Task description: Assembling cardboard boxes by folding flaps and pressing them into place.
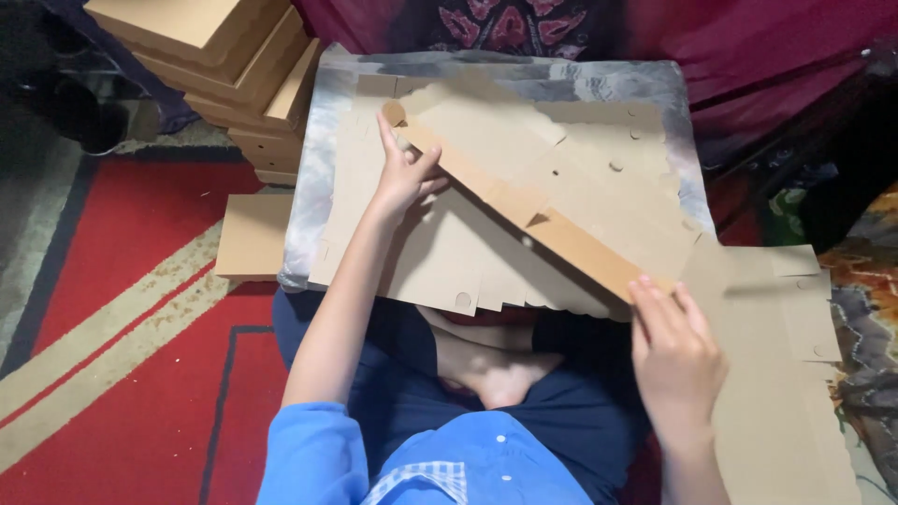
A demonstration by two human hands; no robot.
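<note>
Both hands grip a folded cardboard flap [524, 208]: left hand [404, 173] at ten o'clock, right hand [675, 360] at four. Finished boxes [220, 56] are stacked at eleven.

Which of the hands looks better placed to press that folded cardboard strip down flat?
Probably the left hand: it already lies on the far end of the folded strip, over the flat cardboard sheet on the board. The right hand only grips the strip's near end, off the sheet's edge.
</note>
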